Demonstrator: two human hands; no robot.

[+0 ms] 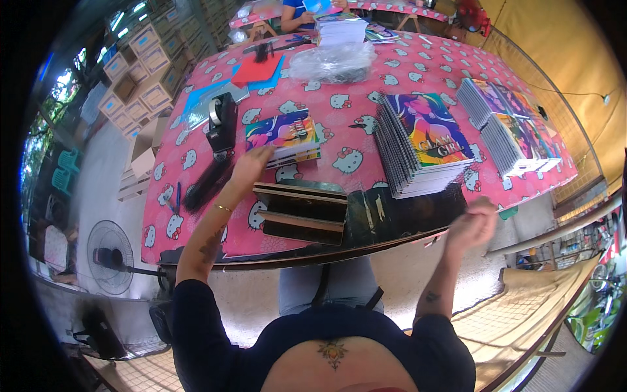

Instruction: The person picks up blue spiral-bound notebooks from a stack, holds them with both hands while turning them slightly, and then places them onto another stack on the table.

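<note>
The left hand [253,162] is at the near left edge of a short pile [281,134] of notebooks, left of centre in the frame; whether its fingers grip the pile or only rest against it, I cannot tell. The right hand [475,222] is loosely curled at the table's near edge, right of centre (it is blurred, so I cannot tell if anything is in it).

The pile's top cover is bright — purple, orange and yellow, with dark lettering — and white page edges show beneath it. A taller stack [428,144] right of centre has similar covers, with dark coil bindings down its left side. More stacks [513,127] stand farther right.

Just below the pile is a dark wooden stand [304,212], and to its upper left a black tape dispenser [221,124]. The table [353,160] wears a pink cloth with white cat faces; a worn black board [411,215] lies along its near edge. Toward the top are clear plastic [333,63] and a red sheet [257,70] over blue ones.

Beyond — cartons [140,78] upper left, a fan [110,258] lower left, a yellow tarp [542,72] upper right, and a co-worker [294,14] at the top.
</note>
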